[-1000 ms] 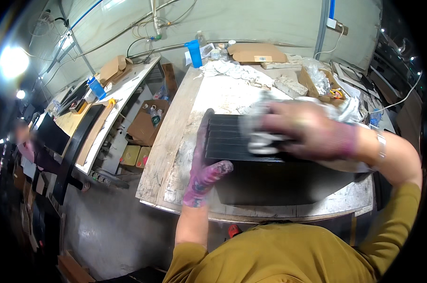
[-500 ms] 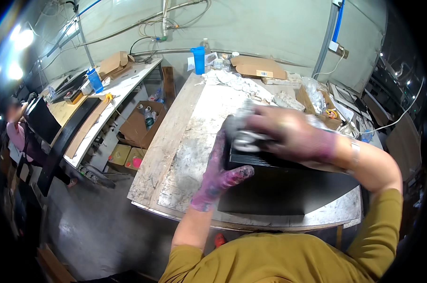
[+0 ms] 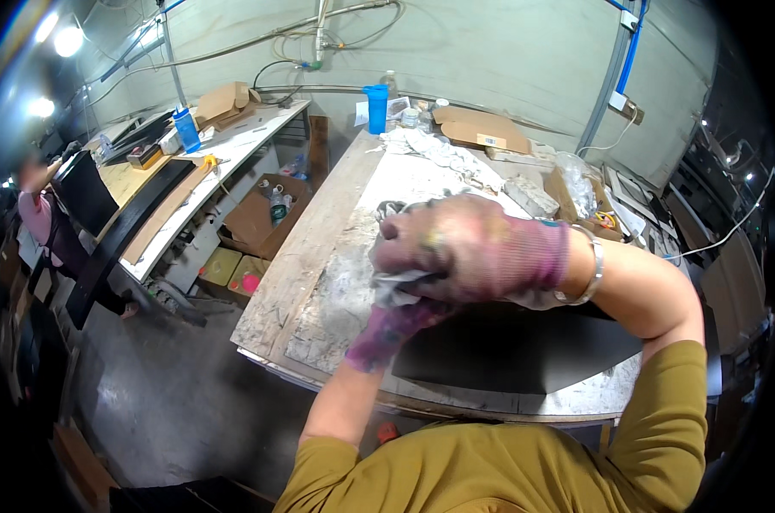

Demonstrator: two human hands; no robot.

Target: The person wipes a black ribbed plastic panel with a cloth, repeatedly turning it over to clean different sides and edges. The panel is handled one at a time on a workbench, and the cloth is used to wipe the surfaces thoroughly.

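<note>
On the table in front of me stands a black box-shaped piece (image 3: 507,346), its dark flat side towards me. My right hand (image 3: 464,248), in a stained purple knit glove, is closed round a grey-white rag (image 3: 396,292) at the piece's upper left end. Below it, my left hand (image 3: 386,335), gloved alike, grips that same left end with its thumb towards the near side. The right hand hides most of the left fingers and the top edge of the piece.
White cloths (image 3: 434,152), a blue bottle (image 3: 376,109) and flattened cardboard (image 3: 482,128) lie at the table's back. An open carton (image 3: 567,195) stands back right. Leftward are a second bench (image 3: 225,162), a carton of bottles (image 3: 255,227) and another person (image 3: 41,214).
My right hand has moved left with the rag, from the top of the black piece to its left end, covering the left fingers. The whole view has shifted slightly.
</note>
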